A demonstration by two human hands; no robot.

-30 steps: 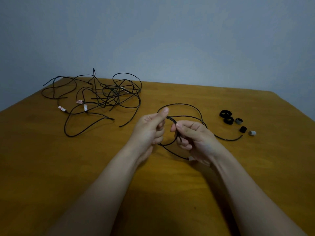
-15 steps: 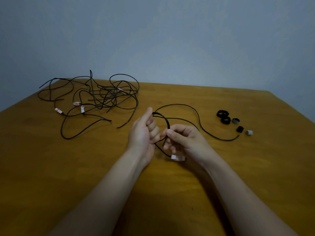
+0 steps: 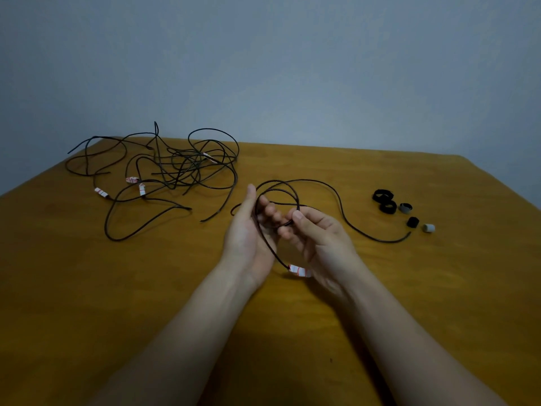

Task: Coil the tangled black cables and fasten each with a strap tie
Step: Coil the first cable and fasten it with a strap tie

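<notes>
L hand [image 3: 248, 232] stood thumb up, fingers nearly straight, w/ loops of the black cable [image 3: 307, 179] draped round them. R hand [image 3: 317, 240] pinched the cable btwn thumb and forefinger, just beside the L fingers. Its tagged end [image 3: 300, 270] sat low btwn the wrists. The other end lay on the tabletop [image 3: 87, 288] near the strap ties [image 3: 386, 200]. The tangled pile [image 3: 175, 168] was far L.

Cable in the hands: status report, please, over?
Left hand open, loops round its fingers. Right hand pinches the cable. Free end trails toward strap ties. Tangle lies far left, nothing blocking.
</notes>
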